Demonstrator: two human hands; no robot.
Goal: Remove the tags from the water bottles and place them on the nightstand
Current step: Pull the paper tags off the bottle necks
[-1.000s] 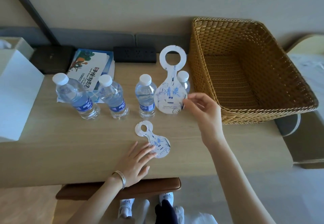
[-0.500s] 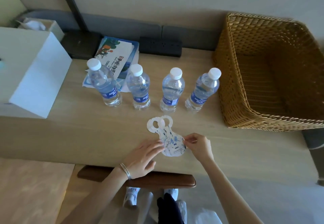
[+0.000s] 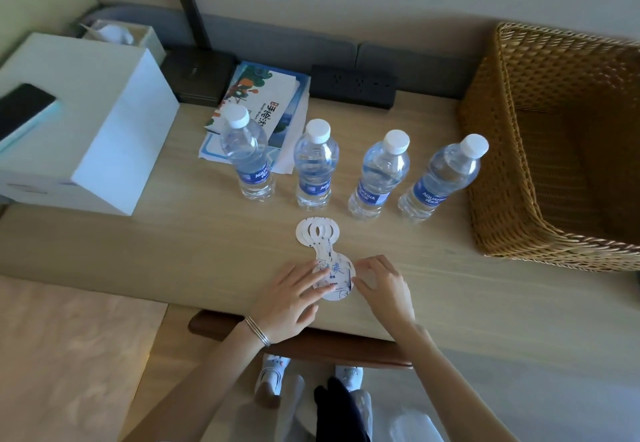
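Tags [image 3: 325, 255] lie in a little pile on the nightstand [image 3: 207, 251], near four water bottles [image 3: 316, 164]. My left hand [image 3: 291, 299] presses flat fingers on them. My right hand [image 3: 381, 285] touches their edge with spread fingers.

Single head-worn view, looking steeply down, close over the nightstand [image 3: 194, 254], facing the wall

Soft even light, faint shadows beside clear plastic water bottles [image 3: 313, 164]. Wide-angle bending at frame edges; detail slightly soft.
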